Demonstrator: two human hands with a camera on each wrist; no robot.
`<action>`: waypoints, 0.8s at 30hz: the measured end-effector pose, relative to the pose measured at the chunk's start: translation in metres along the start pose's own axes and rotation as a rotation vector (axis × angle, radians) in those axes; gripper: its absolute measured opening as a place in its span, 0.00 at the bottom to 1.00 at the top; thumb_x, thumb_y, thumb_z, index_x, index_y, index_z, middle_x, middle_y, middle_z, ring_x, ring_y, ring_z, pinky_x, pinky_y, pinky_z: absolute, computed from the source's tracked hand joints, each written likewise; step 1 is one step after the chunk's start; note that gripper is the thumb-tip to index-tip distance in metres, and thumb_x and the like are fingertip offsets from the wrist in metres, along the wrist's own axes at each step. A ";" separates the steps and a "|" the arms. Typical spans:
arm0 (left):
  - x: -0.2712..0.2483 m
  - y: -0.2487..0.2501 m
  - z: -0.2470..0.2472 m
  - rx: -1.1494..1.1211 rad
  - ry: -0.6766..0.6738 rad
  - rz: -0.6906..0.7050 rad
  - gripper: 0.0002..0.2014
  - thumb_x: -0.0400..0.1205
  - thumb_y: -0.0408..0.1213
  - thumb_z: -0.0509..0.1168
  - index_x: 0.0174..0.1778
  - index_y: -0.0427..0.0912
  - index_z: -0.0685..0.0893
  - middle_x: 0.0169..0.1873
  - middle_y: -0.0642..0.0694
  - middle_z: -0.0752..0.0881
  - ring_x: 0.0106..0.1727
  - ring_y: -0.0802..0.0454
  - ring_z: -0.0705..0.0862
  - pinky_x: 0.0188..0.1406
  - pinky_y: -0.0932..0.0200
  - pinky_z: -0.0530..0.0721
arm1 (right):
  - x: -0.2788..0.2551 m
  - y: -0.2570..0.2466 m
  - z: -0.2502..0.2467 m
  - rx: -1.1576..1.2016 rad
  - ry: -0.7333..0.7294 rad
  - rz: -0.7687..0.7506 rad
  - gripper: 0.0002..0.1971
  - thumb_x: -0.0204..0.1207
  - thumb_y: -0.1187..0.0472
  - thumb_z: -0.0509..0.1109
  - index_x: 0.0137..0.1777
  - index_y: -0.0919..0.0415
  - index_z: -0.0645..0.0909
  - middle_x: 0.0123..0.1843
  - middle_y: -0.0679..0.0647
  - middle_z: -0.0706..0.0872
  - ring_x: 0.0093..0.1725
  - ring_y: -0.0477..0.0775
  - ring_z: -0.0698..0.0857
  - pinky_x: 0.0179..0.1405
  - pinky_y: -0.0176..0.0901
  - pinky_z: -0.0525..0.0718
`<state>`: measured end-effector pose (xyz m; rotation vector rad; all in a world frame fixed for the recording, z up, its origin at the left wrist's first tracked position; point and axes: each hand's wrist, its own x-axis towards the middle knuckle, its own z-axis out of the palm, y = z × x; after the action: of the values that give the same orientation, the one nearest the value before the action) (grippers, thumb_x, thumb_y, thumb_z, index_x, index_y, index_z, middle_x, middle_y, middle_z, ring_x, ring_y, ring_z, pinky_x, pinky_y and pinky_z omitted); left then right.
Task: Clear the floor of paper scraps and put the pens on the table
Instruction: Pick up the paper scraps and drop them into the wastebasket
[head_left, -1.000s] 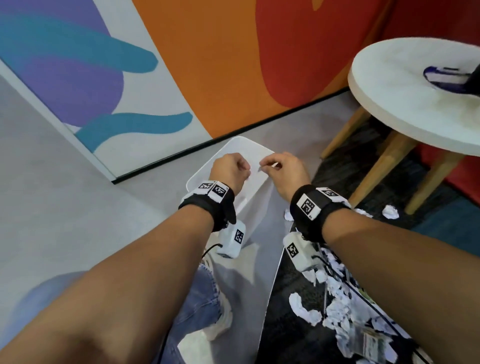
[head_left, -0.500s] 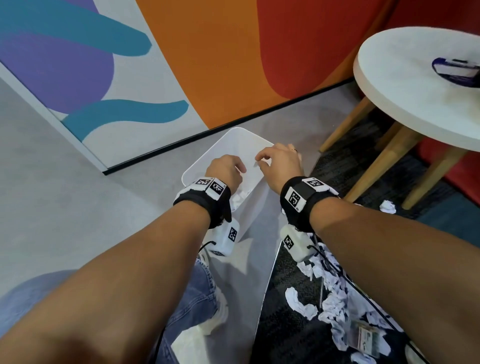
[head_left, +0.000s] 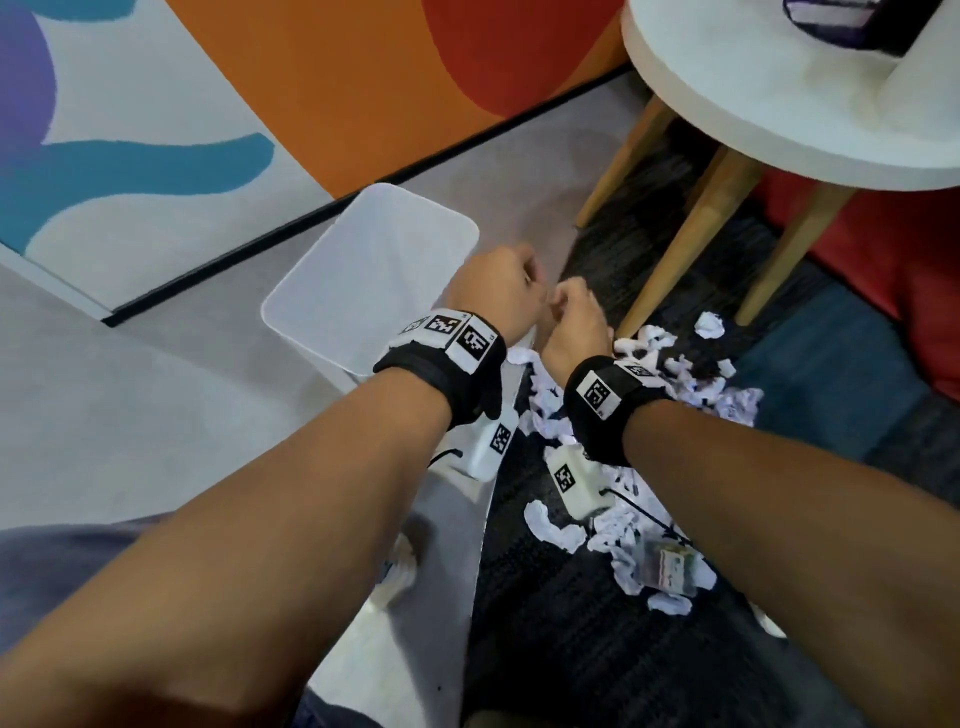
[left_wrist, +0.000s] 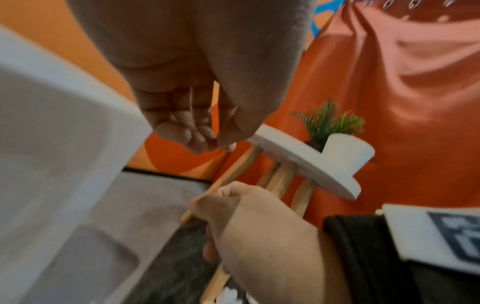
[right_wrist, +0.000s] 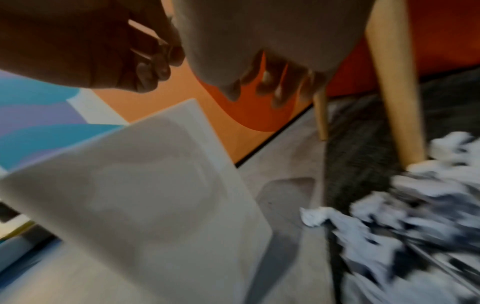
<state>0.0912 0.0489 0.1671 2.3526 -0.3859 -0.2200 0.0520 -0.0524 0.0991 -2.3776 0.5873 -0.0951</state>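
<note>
1. A white bin (head_left: 371, 275) is standing on the grey floor (head_left: 130, 426) beside the painted wall, at the left of the scene. The head view is looking at its pale top and is not showing what is inside; the contents cannot be told.
2. The left hand (head_left: 493, 293) is hovering just right of the bin's near corner. In the left wrist view its fingers (left_wrist: 187, 131) are curling loosely inward with the thumb close to them, and nothing is showing between them.
3. The right hand (head_left: 574, 319) is hovering just beside the left hand, close but apart. In the right wrist view its fingers (right_wrist: 278, 90) are hanging down, spread and relaxed, gripping nothing.
4. Crumpled paper scraps (head_left: 691, 384) are lying in a loose pile on the dark carpet, beneath and right of the hands, reaching the foot of a wooden leg.
5. The round white desk (head_left: 779, 109) is standing at the upper right on wooden legs (head_left: 691, 244), carrying a purple object at its far edge.
6. Pens cannot be told apart among the scraps.
</note>
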 end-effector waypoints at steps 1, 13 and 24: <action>-0.001 -0.004 0.016 0.007 -0.050 -0.017 0.07 0.78 0.34 0.63 0.45 0.41 0.87 0.42 0.43 0.89 0.46 0.43 0.86 0.47 0.52 0.84 | -0.002 0.017 0.004 0.000 -0.093 0.068 0.05 0.78 0.60 0.64 0.47 0.55 0.70 0.48 0.58 0.81 0.47 0.59 0.78 0.48 0.51 0.76; -0.032 -0.109 0.168 0.236 -0.597 -0.280 0.10 0.78 0.37 0.59 0.47 0.49 0.85 0.52 0.45 0.88 0.51 0.43 0.86 0.52 0.55 0.85 | -0.084 0.182 0.073 -0.230 -0.891 0.366 0.10 0.70 0.56 0.78 0.48 0.53 0.82 0.54 0.54 0.86 0.55 0.59 0.85 0.56 0.44 0.83; -0.021 -0.126 0.232 0.348 -0.600 -0.086 0.22 0.80 0.38 0.63 0.70 0.47 0.71 0.66 0.44 0.74 0.65 0.41 0.77 0.57 0.49 0.81 | -0.105 0.204 0.109 -0.337 -0.950 0.192 0.32 0.75 0.59 0.72 0.75 0.52 0.60 0.72 0.59 0.67 0.69 0.67 0.74 0.62 0.57 0.79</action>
<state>0.0362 -0.0063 -0.0859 2.6093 -0.6484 -0.9793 -0.0969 -0.0776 -0.1055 -2.2981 0.3600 1.2239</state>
